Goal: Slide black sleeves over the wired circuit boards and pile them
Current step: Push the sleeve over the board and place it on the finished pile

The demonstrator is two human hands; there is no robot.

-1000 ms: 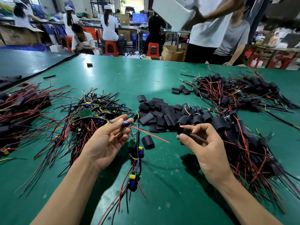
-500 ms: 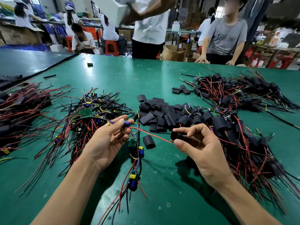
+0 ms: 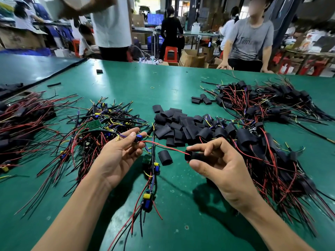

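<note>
My left hand (image 3: 117,156) pinches a small wired circuit board (image 3: 138,138) with a blue part between thumb and fingers. Its red and black wires (image 3: 166,148) run rightward. My right hand (image 3: 217,160) holds a black sleeve (image 3: 194,156) between thumb and fingers, and the wire ends reach the sleeve's open mouth. A loose sleeve (image 3: 165,157) lies on the green table (image 3: 137,84) between my hands. Several empty sleeves (image 3: 177,127) are heaped just beyond. Bare wired boards (image 3: 101,127) lie tangled at the left.
Sleeved boards are piled at the right (image 3: 272,156), far right (image 3: 262,102) and far left (image 3: 20,124). Two more wired boards (image 3: 150,182) lie between my forearms. A person in a grey shirt (image 3: 252,38) leans on the table's far edge; another in white (image 3: 112,24) stands behind.
My right hand has brought the sleeve leftward up to the wire ends. The person in white has walked left behind the table. My left hand has barely moved.
</note>
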